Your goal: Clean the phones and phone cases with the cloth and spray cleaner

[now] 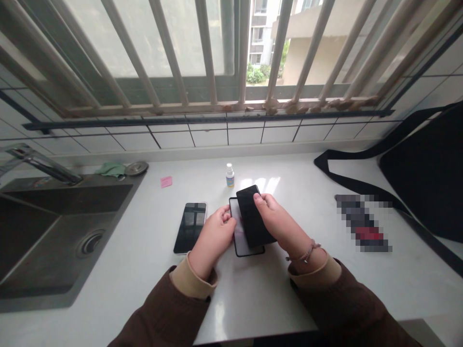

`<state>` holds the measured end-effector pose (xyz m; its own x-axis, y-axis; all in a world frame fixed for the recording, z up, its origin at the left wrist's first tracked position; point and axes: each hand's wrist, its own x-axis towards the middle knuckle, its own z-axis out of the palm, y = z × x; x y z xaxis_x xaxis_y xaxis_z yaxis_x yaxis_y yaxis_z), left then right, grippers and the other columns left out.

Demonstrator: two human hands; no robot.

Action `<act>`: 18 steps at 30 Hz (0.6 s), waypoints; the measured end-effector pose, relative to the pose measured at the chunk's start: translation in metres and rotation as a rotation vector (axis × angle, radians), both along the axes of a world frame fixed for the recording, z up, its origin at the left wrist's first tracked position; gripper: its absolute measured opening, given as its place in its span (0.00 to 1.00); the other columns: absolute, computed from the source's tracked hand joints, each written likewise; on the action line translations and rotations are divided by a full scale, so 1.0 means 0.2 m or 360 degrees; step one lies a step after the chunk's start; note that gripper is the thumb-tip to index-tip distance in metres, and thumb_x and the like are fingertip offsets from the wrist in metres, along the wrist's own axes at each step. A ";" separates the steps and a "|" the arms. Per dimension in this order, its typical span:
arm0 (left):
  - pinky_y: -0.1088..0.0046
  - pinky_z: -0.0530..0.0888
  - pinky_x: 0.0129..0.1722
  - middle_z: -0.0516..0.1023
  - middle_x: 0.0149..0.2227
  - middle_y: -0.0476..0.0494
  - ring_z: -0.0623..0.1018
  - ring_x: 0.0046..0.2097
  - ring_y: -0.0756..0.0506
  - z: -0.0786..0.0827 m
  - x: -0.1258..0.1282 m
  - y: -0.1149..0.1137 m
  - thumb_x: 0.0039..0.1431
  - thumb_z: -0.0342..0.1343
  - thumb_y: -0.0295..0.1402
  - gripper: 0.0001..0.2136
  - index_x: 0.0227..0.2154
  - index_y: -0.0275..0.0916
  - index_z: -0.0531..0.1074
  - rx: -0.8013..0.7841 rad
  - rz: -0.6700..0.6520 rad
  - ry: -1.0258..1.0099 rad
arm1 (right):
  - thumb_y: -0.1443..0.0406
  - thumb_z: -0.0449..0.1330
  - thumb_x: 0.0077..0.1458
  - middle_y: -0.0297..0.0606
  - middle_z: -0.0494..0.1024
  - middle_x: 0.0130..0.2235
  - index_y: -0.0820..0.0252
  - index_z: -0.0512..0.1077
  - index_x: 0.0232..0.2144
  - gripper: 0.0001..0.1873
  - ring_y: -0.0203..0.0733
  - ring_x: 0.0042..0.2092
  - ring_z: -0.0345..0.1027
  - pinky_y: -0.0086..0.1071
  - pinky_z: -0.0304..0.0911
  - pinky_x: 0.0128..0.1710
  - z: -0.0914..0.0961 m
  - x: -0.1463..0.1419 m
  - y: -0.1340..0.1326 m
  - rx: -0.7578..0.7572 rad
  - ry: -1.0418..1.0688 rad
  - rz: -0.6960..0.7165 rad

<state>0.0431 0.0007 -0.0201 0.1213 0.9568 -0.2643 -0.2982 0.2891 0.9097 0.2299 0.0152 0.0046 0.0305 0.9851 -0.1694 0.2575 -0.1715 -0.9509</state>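
Observation:
My right hand [280, 224] grips a black phone [252, 217] and holds it tilted just above the white counter [296, 183]. Under it lies a thin flat sheet with a black border [241, 243], a screen protector or phone case by its look. My left hand [214, 236] has its fingers curled on that sheet's left edge. A second phone [190, 226] lies screen up on the counter, left of my left hand.
A small white dropper bottle [230, 175] stands behind the phones. A pink sticky note [166, 181] lies further left. A dark sink [54, 231] with a tap [39, 164] fills the left. A black bag [427, 183] and its strap sit at the right, beside a blurred-out item [363, 222].

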 end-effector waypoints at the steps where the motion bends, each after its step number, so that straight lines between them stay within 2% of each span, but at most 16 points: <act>1: 0.76 0.70 0.29 0.83 0.31 0.48 0.77 0.27 0.49 0.00 0.01 0.00 0.59 0.63 0.25 0.20 0.55 0.39 0.80 -0.0009 -0.0050 -0.0004 | 0.34 0.55 0.65 0.37 0.77 0.32 0.55 0.73 0.44 0.32 0.48 0.35 0.71 0.37 0.61 0.32 0.00 0.00 0.00 0.0004 -0.0010 0.0012; 4: 0.79 0.68 0.25 0.84 0.34 0.45 0.76 0.27 0.51 0.02 0.04 -0.01 0.62 0.63 0.27 0.16 0.52 0.36 0.81 -0.0027 -0.0099 0.0088 | 0.35 0.55 0.66 0.39 0.80 0.34 0.55 0.73 0.47 0.32 0.50 0.35 0.74 0.37 0.64 0.32 -0.02 0.00 0.00 0.0016 0.0016 0.0042; 10: 0.80 0.74 0.27 0.86 0.42 0.41 0.80 0.30 0.51 0.05 0.08 -0.02 0.64 0.63 0.25 0.15 0.52 0.36 0.79 -0.0121 0.0045 0.0076 | 0.38 0.53 0.70 0.47 0.84 0.48 0.57 0.70 0.56 0.32 0.51 0.44 0.79 0.38 0.71 0.39 -0.05 -0.01 0.00 0.0053 -0.0100 0.0078; 14: 0.78 0.77 0.31 0.86 0.38 0.41 0.81 0.30 0.50 0.05 0.07 -0.02 0.66 0.62 0.25 0.16 0.56 0.37 0.75 -0.0188 0.0073 0.0027 | 0.42 0.52 0.72 0.51 0.83 0.52 0.59 0.66 0.61 0.31 0.54 0.49 0.80 0.41 0.72 0.44 -0.02 -0.02 -0.02 0.0057 -0.0259 0.0135; 18: 0.80 0.74 0.29 0.85 0.35 0.43 0.80 0.28 0.51 0.04 0.06 -0.03 0.69 0.60 0.28 0.19 0.61 0.36 0.72 -0.0181 0.0050 0.0031 | 0.45 0.51 0.74 0.53 0.83 0.54 0.60 0.67 0.64 0.30 0.58 0.52 0.80 0.43 0.71 0.47 0.02 -0.03 -0.05 0.0140 -0.0447 0.0193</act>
<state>0.0553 -0.0046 -0.0114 0.0855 0.9238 -0.3732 -0.2915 0.3814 0.8773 0.2230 0.0060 0.0083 -0.0546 0.9949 -0.0851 0.5255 -0.0438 -0.8497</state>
